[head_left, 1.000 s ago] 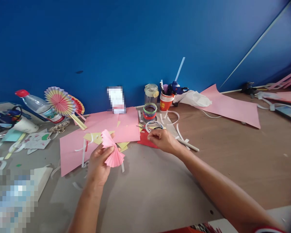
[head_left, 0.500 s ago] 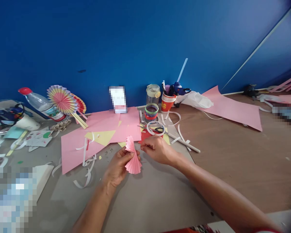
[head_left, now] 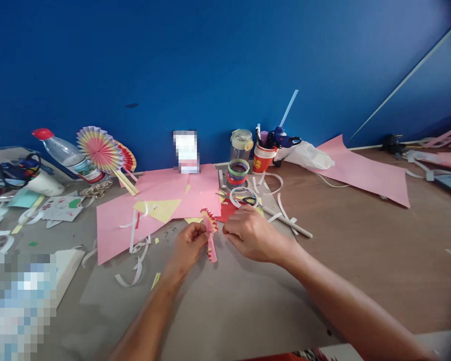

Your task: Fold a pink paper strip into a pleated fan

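Pinched between the fingers of my left hand [head_left: 190,245] is a pleated pink paper [head_left: 211,235], upright and narrow at its middle, with red and yellow zigzag edges showing. Just to its right, my right hand [head_left: 250,233] is closed, its thumb and fingers pressed together; anything between them is too small to make out. Beyond my right hand lie a white tape ring [head_left: 243,190] and scissors [head_left: 249,200] on red and yellow paper.
Pink sheets [head_left: 120,228] and white strips [head_left: 138,273] lie behind and left. Along the blue wall stand a phone [head_left: 186,153], a clear jar [head_left: 241,143], a red cup [head_left: 262,159] and paper fans [head_left: 99,150]. A white stick [head_left: 291,225] lies right.
The pleated paper has turned and narrowed, and its red and yellow edges now show. A small yellow scrap has appeared beside my left forearm. The view has shifted slightly.
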Demonstrator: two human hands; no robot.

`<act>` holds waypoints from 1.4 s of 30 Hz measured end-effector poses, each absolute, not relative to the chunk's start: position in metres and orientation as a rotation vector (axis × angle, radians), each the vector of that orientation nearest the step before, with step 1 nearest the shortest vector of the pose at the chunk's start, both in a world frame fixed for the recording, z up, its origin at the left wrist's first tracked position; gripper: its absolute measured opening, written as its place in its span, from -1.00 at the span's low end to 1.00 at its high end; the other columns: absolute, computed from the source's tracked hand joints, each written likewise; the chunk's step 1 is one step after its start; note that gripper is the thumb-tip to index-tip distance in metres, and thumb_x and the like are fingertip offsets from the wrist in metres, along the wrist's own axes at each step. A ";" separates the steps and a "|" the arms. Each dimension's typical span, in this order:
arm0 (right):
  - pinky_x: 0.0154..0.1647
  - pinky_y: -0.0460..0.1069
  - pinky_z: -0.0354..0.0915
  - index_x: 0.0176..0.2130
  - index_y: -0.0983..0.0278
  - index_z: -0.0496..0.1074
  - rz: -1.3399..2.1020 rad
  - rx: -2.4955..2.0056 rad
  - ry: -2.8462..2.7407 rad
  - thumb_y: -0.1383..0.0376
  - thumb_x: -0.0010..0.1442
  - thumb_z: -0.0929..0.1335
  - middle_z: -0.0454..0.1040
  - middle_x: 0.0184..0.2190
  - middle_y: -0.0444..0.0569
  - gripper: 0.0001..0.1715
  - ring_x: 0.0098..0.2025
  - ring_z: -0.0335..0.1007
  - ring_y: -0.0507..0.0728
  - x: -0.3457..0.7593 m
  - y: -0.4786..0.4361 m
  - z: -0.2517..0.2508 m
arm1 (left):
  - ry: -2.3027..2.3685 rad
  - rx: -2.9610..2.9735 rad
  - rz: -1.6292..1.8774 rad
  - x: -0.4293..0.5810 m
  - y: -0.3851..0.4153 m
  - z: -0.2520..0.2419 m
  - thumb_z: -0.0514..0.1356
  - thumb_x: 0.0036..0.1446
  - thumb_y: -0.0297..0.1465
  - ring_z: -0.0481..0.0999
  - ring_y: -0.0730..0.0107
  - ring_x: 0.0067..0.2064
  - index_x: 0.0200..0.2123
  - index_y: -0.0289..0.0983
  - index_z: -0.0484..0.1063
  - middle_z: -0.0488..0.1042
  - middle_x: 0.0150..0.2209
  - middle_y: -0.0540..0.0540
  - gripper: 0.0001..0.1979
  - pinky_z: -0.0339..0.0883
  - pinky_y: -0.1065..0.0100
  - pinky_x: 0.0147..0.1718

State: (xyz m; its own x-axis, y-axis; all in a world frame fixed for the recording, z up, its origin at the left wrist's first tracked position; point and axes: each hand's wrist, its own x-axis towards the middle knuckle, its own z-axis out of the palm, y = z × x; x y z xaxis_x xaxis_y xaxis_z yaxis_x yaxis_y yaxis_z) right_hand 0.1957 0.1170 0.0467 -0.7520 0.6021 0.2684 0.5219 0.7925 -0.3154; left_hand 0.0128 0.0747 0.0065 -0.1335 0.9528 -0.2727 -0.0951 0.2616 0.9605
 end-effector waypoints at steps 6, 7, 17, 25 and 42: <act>-0.31 -0.01 -0.04 -0.49 0.32 0.38 0.201 -0.875 -2.634 0.39 0.15 0.26 0.39 -0.55 -0.08 -0.80 -0.45 0.18 0.04 0.197 0.114 0.053 | 1.338 0.828 1.051 0.013 0.071 0.010 0.28 -0.09 -0.33 0.53 0.39 -0.44 -0.43 -0.27 0.31 0.42 -0.53 0.06 -0.79 0.33 0.40 -0.46; -0.31 -0.01 -0.04 -0.49 0.32 0.38 0.184 -0.875 -2.625 0.39 0.16 0.26 0.38 -0.55 -0.08 -0.79 -0.45 0.16 0.04 0.197 0.113 0.054 | 1.342 0.817 1.038 0.013 0.070 0.011 0.28 -0.09 -0.33 0.54 0.37 -0.43 -0.42 -0.27 0.30 0.42 -0.53 0.05 -0.78 0.33 0.41 -0.47; -0.24 0.00 -0.03 -0.45 0.29 0.36 0.048 -0.750 -2.675 0.42 0.19 0.22 0.30 -0.53 -0.09 -0.79 -0.43 0.07 0.06 0.205 0.098 0.073 | 1.383 1.022 0.952 0.014 0.069 0.009 0.11 0.01 -0.40 0.27 0.53 -0.69 -0.42 -0.23 0.22 0.31 -0.70 0.14 -0.93 0.15 0.46 -0.65; -0.28 0.00 -0.04 -0.46 0.29 0.32 -0.045 -0.683 -2.683 0.47 0.15 0.20 0.25 -0.49 -0.07 -0.79 -0.40 0.01 0.07 0.207 0.096 0.079 | 1.471 1.250 0.908 0.011 0.067 0.004 0.16 0.01 -0.33 0.20 0.57 -0.54 -0.45 -0.25 0.28 0.24 -0.56 0.12 -0.88 0.09 0.51 -0.56; -0.43 -0.09 0.17 -0.38 0.30 0.43 1.153 -0.924 -2.206 0.34 0.14 0.30 0.39 -0.51 -0.13 -0.89 -0.47 0.25 0.00 0.208 0.144 0.042 | 0.968 1.108 0.776 0.008 0.054 0.021 0.28 0.00 -0.35 0.30 0.52 -0.46 -0.39 -0.28 0.41 0.37 -0.41 -0.01 -0.86 0.19 0.47 -0.49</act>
